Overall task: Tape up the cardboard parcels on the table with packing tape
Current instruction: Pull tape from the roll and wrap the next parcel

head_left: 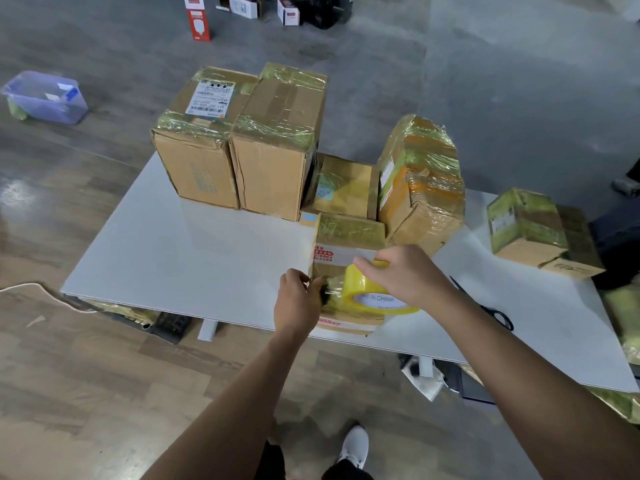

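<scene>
Taping the near parcel (346, 258) seems underway: left hand (296, 301) pinches the tape end (330, 289) against it, right hand (403, 275) grips the roll (372, 294), which next needs drawing across.

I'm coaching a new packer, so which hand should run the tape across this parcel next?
Probably the right hand: it grips the tape roll on the parcel, while the left hand pinches the tape end at its left edge.

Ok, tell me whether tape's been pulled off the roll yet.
Pulled out: a strip stretches from the tape roll in the right hand to the pinching left hand.
</scene>
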Demonstrator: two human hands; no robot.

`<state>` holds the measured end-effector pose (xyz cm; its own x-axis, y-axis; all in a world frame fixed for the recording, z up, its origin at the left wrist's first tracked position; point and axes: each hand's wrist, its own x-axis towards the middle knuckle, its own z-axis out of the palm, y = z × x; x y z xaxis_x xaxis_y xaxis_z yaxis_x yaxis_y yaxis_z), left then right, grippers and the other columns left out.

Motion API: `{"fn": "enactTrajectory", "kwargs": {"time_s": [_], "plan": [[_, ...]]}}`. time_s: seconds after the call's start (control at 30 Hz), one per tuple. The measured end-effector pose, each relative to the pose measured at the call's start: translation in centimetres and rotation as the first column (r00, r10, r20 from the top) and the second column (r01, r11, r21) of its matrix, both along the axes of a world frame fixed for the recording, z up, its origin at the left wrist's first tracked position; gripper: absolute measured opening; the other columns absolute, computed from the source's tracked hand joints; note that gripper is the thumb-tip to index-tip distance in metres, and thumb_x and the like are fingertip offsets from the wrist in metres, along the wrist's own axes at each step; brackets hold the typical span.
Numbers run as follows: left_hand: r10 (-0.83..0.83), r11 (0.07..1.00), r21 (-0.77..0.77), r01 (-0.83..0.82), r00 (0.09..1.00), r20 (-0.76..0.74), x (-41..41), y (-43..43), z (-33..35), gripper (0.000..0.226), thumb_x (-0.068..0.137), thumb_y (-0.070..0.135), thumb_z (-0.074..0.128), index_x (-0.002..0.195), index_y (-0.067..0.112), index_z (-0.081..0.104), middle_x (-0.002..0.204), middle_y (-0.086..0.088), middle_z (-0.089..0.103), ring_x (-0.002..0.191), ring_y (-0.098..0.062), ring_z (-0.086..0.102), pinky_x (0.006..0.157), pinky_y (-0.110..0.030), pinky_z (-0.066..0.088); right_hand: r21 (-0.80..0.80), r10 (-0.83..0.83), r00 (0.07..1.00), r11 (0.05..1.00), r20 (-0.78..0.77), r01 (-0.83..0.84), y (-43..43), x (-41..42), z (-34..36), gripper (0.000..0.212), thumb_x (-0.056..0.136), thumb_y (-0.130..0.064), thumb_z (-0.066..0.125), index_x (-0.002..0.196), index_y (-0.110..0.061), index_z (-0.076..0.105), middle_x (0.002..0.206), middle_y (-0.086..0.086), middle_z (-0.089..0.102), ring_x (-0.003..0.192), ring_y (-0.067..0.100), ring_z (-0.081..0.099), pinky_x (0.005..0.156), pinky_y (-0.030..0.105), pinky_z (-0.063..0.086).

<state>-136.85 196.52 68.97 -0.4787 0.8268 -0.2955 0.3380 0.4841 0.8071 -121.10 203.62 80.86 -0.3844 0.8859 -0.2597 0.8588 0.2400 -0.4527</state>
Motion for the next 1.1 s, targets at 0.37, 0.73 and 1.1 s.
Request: {"fn": "enactTrajectory", "kwargs": {"time_s": [0.37, 0.73, 1.1], "plan": [[-0.512, 0.736, 0.011, 0.677, 0.567, -0.645, 0.7, -2.1, -1.1, 0.062, 0.097, 0.04, 0.032, 0.149, 0.008, 0.037, 0.156, -0.007, 0.035, 0.146, -0.026, 0.028, 0.114, -0.046, 0.029, 0.133, 0.049, 0.976, 0.988, 0.21, -0.078, -0.1, -0.6, 0.1, 0.057, 0.094, -0.056, 0.048, 0.059, -0.012, 0.038, 0.051, 0.003, 0.028, 0.051, 0.022, 0.034, 0.05, 0.032, 0.025], [-0.602, 0.725, -0.24, 0.646, 0.425, -0.676, 1.0, -2.5, -1.2, 0.069, 0.094, 0.046, 0.031, 0.148, 0.002, 0.034, 0.154, -0.013, 0.037, 0.142, -0.026, 0.037, 0.104, -0.056, 0.041, 0.077, 0.062, 0.983, 0.994, 0.175, -0.077, 0.1, 3.0, 0.8, 0.05, 0.09, -0.055, 0.056, 0.07, -0.01, 0.065, 0.054, 0.004, 0.04, 0.056, 0.021, 0.04, 0.052, 0.03, 0.028], [-0.631, 0.664, -0.229, 0.712, 0.37, -0.682, 3.4, -0.9, -0.5, 0.11, 0.076, 0.06, 0.063, 0.153, 0.002, 0.01, 0.161, -0.014, 0.019, 0.147, -0.03, 0.024, 0.115, -0.053, 0.031, 0.121, 0.106, 0.942, 0.981, 0.319, -0.151, 0.3, 2.9, 1.0, 0.055, 0.094, -0.056, 0.049, 0.054, -0.02, 0.034, 0.052, 0.0, 0.039, 0.053, 0.017, 0.039, 0.05, 0.03, 0.028]]}}
